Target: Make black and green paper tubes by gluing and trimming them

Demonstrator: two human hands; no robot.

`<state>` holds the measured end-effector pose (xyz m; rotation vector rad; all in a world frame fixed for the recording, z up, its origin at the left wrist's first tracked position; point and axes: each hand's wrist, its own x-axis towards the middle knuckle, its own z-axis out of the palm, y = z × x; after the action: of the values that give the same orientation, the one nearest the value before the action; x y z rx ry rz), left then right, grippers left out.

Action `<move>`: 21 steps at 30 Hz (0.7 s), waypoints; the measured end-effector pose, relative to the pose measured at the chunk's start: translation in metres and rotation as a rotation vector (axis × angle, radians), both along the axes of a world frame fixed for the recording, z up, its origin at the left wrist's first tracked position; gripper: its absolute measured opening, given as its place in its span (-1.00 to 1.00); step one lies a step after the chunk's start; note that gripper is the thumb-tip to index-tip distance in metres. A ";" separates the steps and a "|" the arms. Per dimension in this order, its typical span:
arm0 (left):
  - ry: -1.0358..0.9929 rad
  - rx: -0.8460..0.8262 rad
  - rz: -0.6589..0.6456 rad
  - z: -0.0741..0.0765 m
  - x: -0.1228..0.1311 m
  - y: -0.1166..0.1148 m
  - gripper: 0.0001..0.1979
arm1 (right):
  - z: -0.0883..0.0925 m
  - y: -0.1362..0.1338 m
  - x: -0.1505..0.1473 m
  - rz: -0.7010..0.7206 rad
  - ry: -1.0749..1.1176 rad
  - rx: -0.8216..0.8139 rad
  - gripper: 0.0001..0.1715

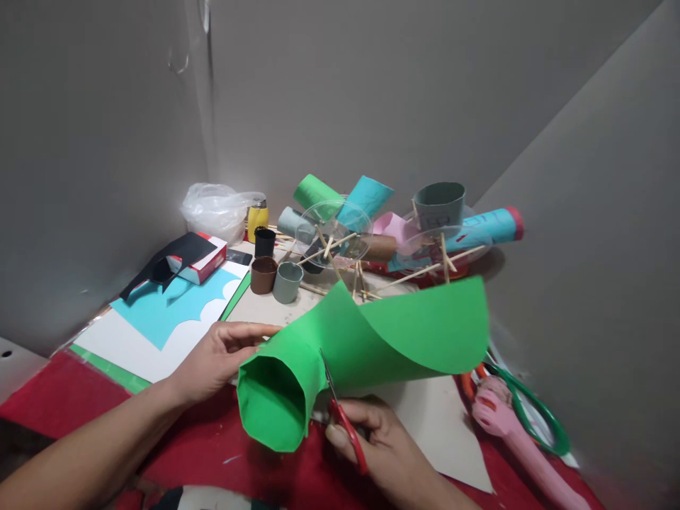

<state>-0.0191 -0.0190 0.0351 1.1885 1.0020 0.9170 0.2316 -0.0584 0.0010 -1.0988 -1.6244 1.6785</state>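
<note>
A green paper sheet (425,329), rolled into a tube at its near end, is held above the table. My left hand (220,354) grips the tube's left side, its fingers partly hidden behind the paper. My right hand (372,439) holds scissors with red handles (348,432). One scissor blade lies over the green paper just behind the tube's open end, where a cut shows; the other blade is hidden. The sheet's far part flares out to the right, with a curved edge.
Small black, brown and grey paper tubes (288,282) stand behind the green paper. Farther back is a stick-and-tube wheel (333,227). Cut blue paper (170,312) lies left; a pink glue gun (523,446) and green-handled scissors (536,411) lie right. Grey walls enclose the table.
</note>
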 end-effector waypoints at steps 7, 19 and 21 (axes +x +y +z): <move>0.000 0.072 0.026 0.004 -0.001 0.003 -0.69 | -0.004 -0.001 0.004 -0.043 -0.140 -0.057 -0.43; -0.002 0.089 0.009 -0.003 0.002 0.003 -0.76 | -0.009 -0.001 0.005 -0.023 -0.115 -0.181 -0.42; 0.000 0.064 0.015 -0.003 0.002 0.003 -0.75 | -0.008 -0.001 0.005 -0.019 -0.075 -0.163 -0.41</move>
<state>-0.0175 -0.0156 0.0324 1.2357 0.9897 0.9670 0.2365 -0.0599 -0.0072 -1.2660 -1.5395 1.8024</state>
